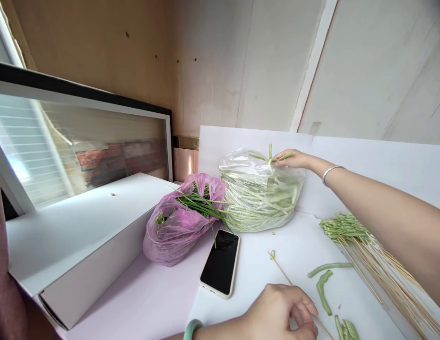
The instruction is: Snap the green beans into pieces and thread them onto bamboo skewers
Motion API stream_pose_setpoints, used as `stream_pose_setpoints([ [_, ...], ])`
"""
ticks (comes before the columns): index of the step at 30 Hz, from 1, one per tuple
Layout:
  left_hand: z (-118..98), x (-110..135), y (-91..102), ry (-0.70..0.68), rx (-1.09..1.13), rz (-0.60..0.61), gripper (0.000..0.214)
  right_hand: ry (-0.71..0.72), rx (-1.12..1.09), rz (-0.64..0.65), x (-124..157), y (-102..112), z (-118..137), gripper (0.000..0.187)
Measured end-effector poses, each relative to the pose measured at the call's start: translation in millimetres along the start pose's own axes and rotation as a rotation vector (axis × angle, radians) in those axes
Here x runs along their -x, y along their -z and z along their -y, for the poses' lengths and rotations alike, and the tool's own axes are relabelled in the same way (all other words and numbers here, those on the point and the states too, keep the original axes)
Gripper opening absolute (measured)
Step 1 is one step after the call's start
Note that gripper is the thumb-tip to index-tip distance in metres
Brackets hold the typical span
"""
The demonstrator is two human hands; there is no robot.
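Observation:
My right hand (293,159) reaches across to the top of a clear plastic bag (258,193) full of long green beans and pinches a bean stalk (281,157) sticking out of it. A bracelet circles that wrist. My left hand (281,309), with a jade bangle on its wrist, rests low on the white paper, fingers curled round a thin bamboo skewer (280,270) that carries a small bean piece at its far tip. Loose bean pieces (324,283) lie beside this hand.
A pink bag (173,226) of green chives leans against the clear bag. A black phone (220,262) lies face up in front of them. Skewered beans and bare skewers (365,255) lie at the right. A white box (74,241) and a framed glass panel (81,146) stand at the left.

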State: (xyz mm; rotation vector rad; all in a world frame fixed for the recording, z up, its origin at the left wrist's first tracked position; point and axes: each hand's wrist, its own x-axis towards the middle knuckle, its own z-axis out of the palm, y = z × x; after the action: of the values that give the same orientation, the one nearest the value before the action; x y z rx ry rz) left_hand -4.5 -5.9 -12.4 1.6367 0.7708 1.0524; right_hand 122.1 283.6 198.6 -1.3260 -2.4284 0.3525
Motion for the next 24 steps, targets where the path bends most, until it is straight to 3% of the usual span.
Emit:
stream_pose_setpoints([
  [6, -0.9, 1.7, -0.2, 0.008, -0.009, -0.004, 0.024, -0.156, -0.217, -0.361, -2.4, 39.7, 6.5, 0.031],
  [15, -4.0, 2.6, 1.2, 0.005, -0.051, 0.000, 0.022, -0.049, -0.363, -0.822, 17.7, 88.0, 51.6, 0.030],
  [17, -4.1, 2.6, 0.9, -0.009, -0.051, 0.007, 0.022, -0.002, -0.313, -0.878, 31.8, 96.9, 61.1, 0.032],
  [20, -6.1, 3.2, 0.9, -0.019, -0.055, 0.015, 0.024, 0.046, -0.186, -0.914, 61.7, 109.2, 70.5, 0.053],
  [24, -8.5, 4.1, 1.2, -0.033, -0.071, 0.011, 0.023, 0.056, 0.001, -0.822, 106.1, 111.7, 63.4, 0.046],
])
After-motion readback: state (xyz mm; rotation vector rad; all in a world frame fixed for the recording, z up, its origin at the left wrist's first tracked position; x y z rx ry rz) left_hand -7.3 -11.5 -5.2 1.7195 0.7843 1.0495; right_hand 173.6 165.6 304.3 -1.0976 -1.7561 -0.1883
